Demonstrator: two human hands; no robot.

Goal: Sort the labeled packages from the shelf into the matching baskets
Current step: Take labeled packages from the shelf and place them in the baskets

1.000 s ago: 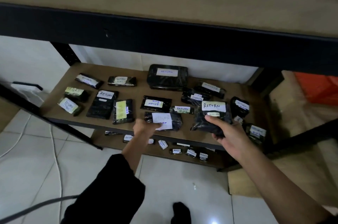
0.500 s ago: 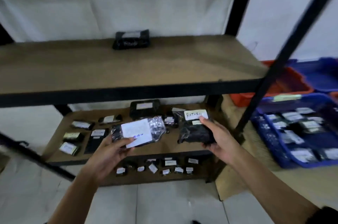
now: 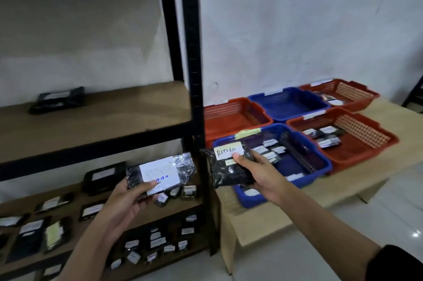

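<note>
A person stands between a black-framed shelf (image 3: 193, 88) and a low table (image 3: 375, 175) of baskets, a wrapped package in each hand. The left hand (image 3: 128, 200) grips a black parcel (image 3: 160, 172) from below at its lower left corner, thumb pressed on the front by the white label, whose faint writing is too blurred to read; the parcel tilts up to the right, in front of the shelf's middle board. The right hand (image 3: 258, 174) holds a second parcel (image 3: 229, 166) marked "RETURN", thumb tip on the label's right edge and fingers curled underneath, so the dark bundle juts left of the palm, just past the shelf's front right post and over the near left corner of the table. Directly behind it sits a blue basket (image 3: 320, 161) already holding several labelled packs. Beside that, at the table's right edge, a red basket (image 3: 366, 143) holds a few more. Three further baskets line the table's back edge against the wall: red (image 3: 238, 113), blue (image 3: 288, 103) and red (image 3: 343, 90). More labelled packs (image 3: 55, 202) cover the lower shelf boards, and one lies alone (image 3: 59, 99) at the upper board's back left
</note>
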